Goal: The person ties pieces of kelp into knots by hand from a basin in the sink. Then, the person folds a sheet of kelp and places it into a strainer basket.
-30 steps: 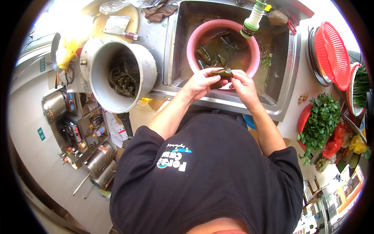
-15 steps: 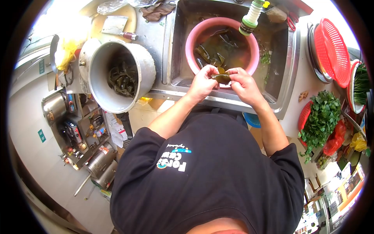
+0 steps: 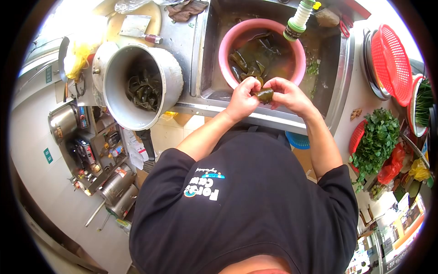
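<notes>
Between my two hands, over the near rim of the pink basin (image 3: 299, 75), is a piece of dark green kelp-like strip (image 3: 264, 95). My left hand (image 3: 243, 98) pinches its left side, and my right hand (image 3: 287, 96) is closed on its right side. Brownish water and several dark strips (image 3: 244, 61) fill the basin, which stands in the metal sink (image 3: 328, 68). More dark strips (image 3: 145, 89) lie inside a large metal pot (image 3: 173, 82) tipped toward me at the left of the sink.
A cleaver (image 3: 135, 26) rests on a round board (image 3: 157, 18) at the back left. A green-and-white tap hose (image 3: 299, 20) hangs over the basin. To the right are red baskets (image 3: 391, 64) and leafy greens (image 3: 378, 139). A brown cloth (image 3: 187, 11) lies behind the pot.
Both hands have shifted slightly, with the right hand now more curled around the strip. The strip has been turned and looks more bunched between the fingers.
</notes>
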Motion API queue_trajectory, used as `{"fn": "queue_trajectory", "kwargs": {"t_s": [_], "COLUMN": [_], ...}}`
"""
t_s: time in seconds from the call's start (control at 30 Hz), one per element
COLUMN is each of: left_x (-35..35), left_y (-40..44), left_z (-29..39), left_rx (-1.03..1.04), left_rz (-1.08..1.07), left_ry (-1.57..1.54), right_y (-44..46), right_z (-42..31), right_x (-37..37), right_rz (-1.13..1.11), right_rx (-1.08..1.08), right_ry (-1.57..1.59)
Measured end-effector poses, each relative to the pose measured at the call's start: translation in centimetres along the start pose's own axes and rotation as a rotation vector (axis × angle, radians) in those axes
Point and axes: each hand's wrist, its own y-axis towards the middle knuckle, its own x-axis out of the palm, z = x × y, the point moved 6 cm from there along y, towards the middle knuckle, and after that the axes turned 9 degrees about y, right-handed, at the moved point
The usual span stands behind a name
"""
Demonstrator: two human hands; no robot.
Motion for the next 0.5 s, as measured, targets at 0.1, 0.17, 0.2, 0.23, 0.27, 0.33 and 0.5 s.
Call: {"fn": "queue_trajectory", "kwargs": {"t_s": [0.1,0.17,0.2,0.23,0.27,0.33,0.5], "left_x": [-0.1,0.5,0.3,0.1,0.2,-0.1,-0.4], "left_y": [-0.1,-0.2,-0.1,-0.1,-0.2,0.3,0.9], "left_z": [0.2,-0.5,-0.3,-0.9,-1.4,-1.8,-1.7], "left_rx": [0.008,-0.014,-0.014,-0.141,-0.269,-0.314,-0.403], "left_rz": [-0.011,-0.088,-0.086,-0.127,-0.167,-0.124,-0.155], "left_ry": [-0.004,-0.206,-0.208,-0.355,-0.502,-0.519,-0.395], "right_y": [0.4,0.4,0.2,0.1,0.0,-0.3,-1.9], "right_z": [0.0,0.2,0.1,0.0,0.0,0.0,-1.9], "right_x": [-0.2,-0.5,-1.4,-2.2,-2.9,-4.0,-5.7], "right_rz": [0.082,0.153,0.289,0.422,0.460,0.509,0.571], "right_rx": [-0.055,-0.080,-0.154,-0.228,-0.259,-0.420,-0.602], "right_ry": [-0.179,-0.293,-0.220,-0.146,-0.072,0.176,0.508]}}
